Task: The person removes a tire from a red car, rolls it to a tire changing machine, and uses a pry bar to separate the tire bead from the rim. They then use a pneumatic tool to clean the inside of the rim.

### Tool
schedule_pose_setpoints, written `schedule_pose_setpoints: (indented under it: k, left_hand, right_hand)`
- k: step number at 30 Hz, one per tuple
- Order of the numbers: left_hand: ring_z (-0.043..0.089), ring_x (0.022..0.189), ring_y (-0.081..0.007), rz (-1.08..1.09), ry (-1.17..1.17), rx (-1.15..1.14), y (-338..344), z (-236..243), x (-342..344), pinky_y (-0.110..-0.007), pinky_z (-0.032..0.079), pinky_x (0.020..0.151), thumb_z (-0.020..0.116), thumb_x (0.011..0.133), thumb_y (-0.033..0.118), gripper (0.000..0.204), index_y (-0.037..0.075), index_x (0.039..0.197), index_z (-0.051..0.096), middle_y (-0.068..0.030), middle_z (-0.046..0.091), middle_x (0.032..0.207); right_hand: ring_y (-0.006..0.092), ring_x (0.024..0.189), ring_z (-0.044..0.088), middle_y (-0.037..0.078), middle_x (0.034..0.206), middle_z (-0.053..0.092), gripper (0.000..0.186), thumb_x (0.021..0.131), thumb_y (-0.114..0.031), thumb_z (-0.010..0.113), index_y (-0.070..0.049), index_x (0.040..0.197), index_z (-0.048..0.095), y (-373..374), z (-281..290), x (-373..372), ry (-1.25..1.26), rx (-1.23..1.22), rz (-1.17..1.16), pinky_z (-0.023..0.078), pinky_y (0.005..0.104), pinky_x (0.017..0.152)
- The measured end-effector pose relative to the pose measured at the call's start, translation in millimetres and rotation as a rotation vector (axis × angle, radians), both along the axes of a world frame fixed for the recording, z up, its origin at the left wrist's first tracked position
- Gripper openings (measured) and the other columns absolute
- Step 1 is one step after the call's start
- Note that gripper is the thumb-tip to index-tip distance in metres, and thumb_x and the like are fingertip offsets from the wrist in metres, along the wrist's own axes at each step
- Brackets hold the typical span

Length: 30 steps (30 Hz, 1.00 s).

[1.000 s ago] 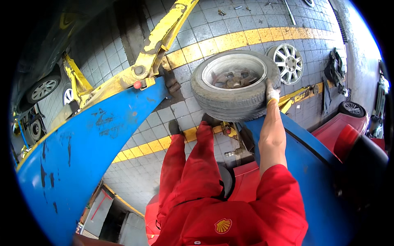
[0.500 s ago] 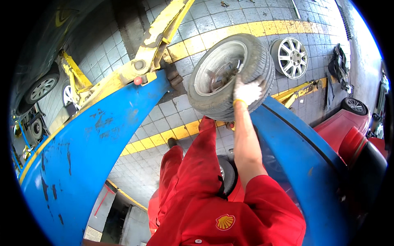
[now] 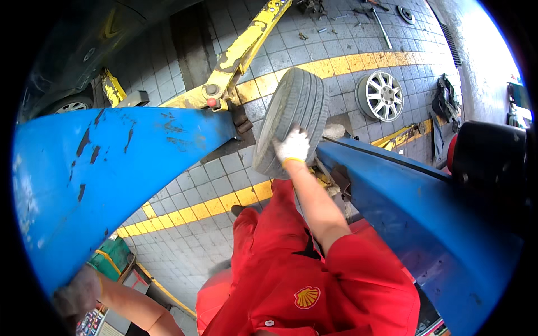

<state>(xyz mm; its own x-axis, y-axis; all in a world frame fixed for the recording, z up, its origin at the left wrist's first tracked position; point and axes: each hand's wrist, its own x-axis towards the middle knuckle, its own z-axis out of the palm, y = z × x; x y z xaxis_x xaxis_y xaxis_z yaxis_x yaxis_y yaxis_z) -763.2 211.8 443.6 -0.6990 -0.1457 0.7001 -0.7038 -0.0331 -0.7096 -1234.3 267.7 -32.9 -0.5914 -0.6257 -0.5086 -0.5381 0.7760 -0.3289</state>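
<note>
Light is strongest beyond the right edge of the tiled floor (image 3: 190, 246), where the wall (image 3: 473, 67) washes out to white with a blue fringe. The floor's middle is evenly lit, with a soft sheen on its tiles; its far left corner falls into deep shade. The left hand (image 3: 78, 294) looks dim and blurred, the tyre (image 3: 305, 106) fairly clear. Fisheye distortion bows straight edges, and black closes off the corners.

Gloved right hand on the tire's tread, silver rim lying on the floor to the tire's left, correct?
No: the head view shows the silver rim lying on the floor to the right of the tire. The gloved right hand is indeed on the tread.
</note>
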Motion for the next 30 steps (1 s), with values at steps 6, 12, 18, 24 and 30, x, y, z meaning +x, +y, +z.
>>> schedule_pose_setpoints:
  k: [6,12,18,24,30]
  left_hand:
    - [0.063,0.121,-0.0356,-0.076,-0.019,-0.009,-27,-17,-29,-0.043,0.055,0.104,0.060,0.105,0.013,0.039,-0.004,0.138,0.051,-0.0201,0.062,0.139]
    - [0.064,0.124,-0.0353,-0.117,-0.028,0.038,-29,-7,-51,-0.042,0.055,0.105,0.060,0.104,0.010,0.041,-0.004,0.141,0.050,-0.0199,0.062,0.142]
    - [0.064,0.126,-0.0350,-0.383,0.021,0.275,-37,18,-102,-0.040,0.056,0.107,0.061,0.104,0.008,0.044,-0.005,0.145,0.049,-0.0197,0.062,0.145]
    - [0.057,0.135,-0.0391,-0.404,0.602,1.003,126,-69,-37,-0.050,0.052,0.110,0.083,0.085,0.009,0.040,0.003,0.124,0.076,-0.0200,0.054,0.145]
    - [0.063,0.123,-0.0413,0.041,0.832,1.513,283,-220,100,-0.053,0.054,0.101,0.079,0.083,0.017,0.037,0.010,0.118,0.071,-0.0176,0.065,0.133]
  right_hand:
    - [0.0555,0.159,0.017,0.027,0.177,0.012,0.150,0.058,-0.067,0.095,-0.014,0.172,0.013,-3,-23,-102,-0.006,0.162,0.315,0.032,0.0595,0.127]
    - [0.0515,0.160,0.020,0.027,0.176,0.014,0.144,0.066,-0.073,0.089,-0.010,0.172,0.015,37,-37,-12,0.137,0.099,0.429,0.029,0.0619,0.128]
    - [0.0610,0.155,0.023,0.017,0.180,0.000,0.135,0.072,-0.062,0.092,-0.017,0.173,0.015,68,-2,68,0.120,0.256,0.217,0.048,0.0644,0.114]
    - [0.0567,0.159,0.011,0.015,0.180,0.009,0.114,0.084,-0.064,0.079,-0.013,0.170,0.024,134,-2,192,0.191,0.364,0.288,0.032,0.0698,0.122]
    - [0.0593,0.160,-0.002,0.023,0.177,0.016,0.114,0.094,-0.076,0.059,0.002,0.169,0.023,191,-41,292,0.336,0.468,0.505,0.026,0.0789,0.119]
